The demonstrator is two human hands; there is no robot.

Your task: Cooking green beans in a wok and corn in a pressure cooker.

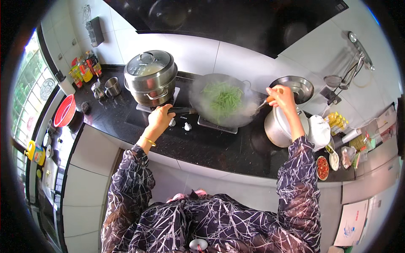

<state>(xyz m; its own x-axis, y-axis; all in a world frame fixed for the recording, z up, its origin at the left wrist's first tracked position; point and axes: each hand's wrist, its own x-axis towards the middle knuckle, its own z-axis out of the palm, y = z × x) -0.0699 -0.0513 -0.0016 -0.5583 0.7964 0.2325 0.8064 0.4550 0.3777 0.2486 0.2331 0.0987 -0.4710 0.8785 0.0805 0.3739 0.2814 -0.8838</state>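
Steam rises from a wok on the right burner of the gas stove, with cut green vegetables heaped in it. My left hand is closed around the wok's dark handle, which points left past the stove knobs. At the wok's right edge, my right hand grips the wooden handle of a spatula; steam blurs the spatula's lower end. A lidded steel steamer pot stands on the left burner, just beyond my left hand.
Right of the wok are a lidded aluminium pot, a steel basin and a dish of chopped red peppers. A steel mug, sauce bottles and a red basket stand left. A range hood hangs above.
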